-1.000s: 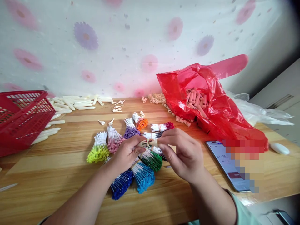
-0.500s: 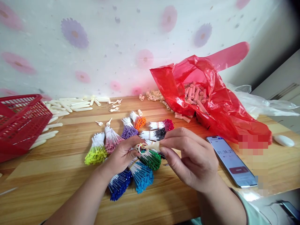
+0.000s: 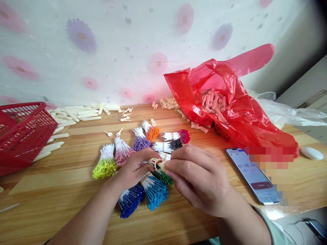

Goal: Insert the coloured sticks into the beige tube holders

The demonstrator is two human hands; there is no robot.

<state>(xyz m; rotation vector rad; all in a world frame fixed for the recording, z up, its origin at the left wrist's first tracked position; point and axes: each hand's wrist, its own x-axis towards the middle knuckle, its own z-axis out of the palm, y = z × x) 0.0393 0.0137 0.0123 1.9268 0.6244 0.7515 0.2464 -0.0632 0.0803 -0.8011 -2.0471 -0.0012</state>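
In the head view, a small cream plastic piece (image 3: 156,164) sits between the fingertips of both hands, held just above the green-tipped bundle (image 3: 163,177) on the wooden table (image 3: 63,183). The left hand (image 3: 131,170) pinches its ringed end with thumb and curled fingers. The right hand (image 3: 201,182) pinches the other end between thumb and forefinger, its remaining fingers folded underneath. Other bundles of colour-tipped sticks fan out around them. A red plastic bag (image 3: 242,126) lies behind, with a phone (image 3: 252,177) just beside the right hand.
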